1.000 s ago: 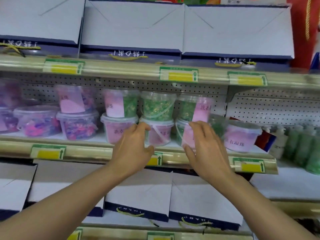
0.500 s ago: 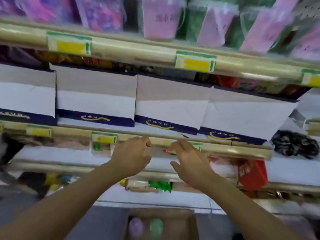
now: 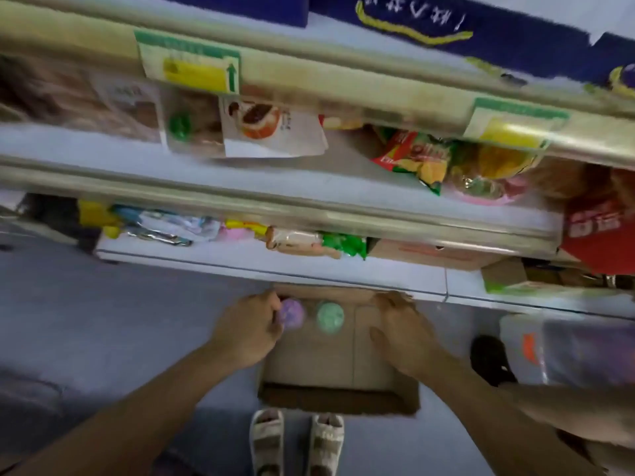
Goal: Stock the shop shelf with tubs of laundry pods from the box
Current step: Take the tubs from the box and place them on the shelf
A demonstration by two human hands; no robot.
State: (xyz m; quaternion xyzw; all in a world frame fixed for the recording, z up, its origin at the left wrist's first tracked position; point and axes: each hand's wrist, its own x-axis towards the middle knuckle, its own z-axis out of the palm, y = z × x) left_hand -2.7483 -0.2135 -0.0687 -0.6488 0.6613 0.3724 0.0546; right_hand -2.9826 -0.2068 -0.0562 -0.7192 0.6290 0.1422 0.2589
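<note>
An open cardboard box [image 3: 338,362] sits on the floor below me, against the bottom shelf. Two tubs lie at its far end: a purple tub [image 3: 292,314] on the left and a green tub [image 3: 330,316] beside it. My left hand [image 3: 247,329] hangs over the box's left edge, its fingers apart and next to the purple tub; whether they touch it is blurred. My right hand [image 3: 400,333] hovers over the box's right half, fingers spread and empty. The shelf holding the stocked tubs is out of view.
Lower shelves [image 3: 309,207] with snack packets and price tags [image 3: 192,67] fill the upper frame. My sandalled feet [image 3: 297,441] stand just behind the box. A black shoe [image 3: 491,359] and a clear plastic bag [image 3: 567,352] lie on the floor at right.
My view has swung down from the tub shelf, past the lower shelves, to the floor. Both hands have dropped from the shelf tubs to just above the box.
</note>
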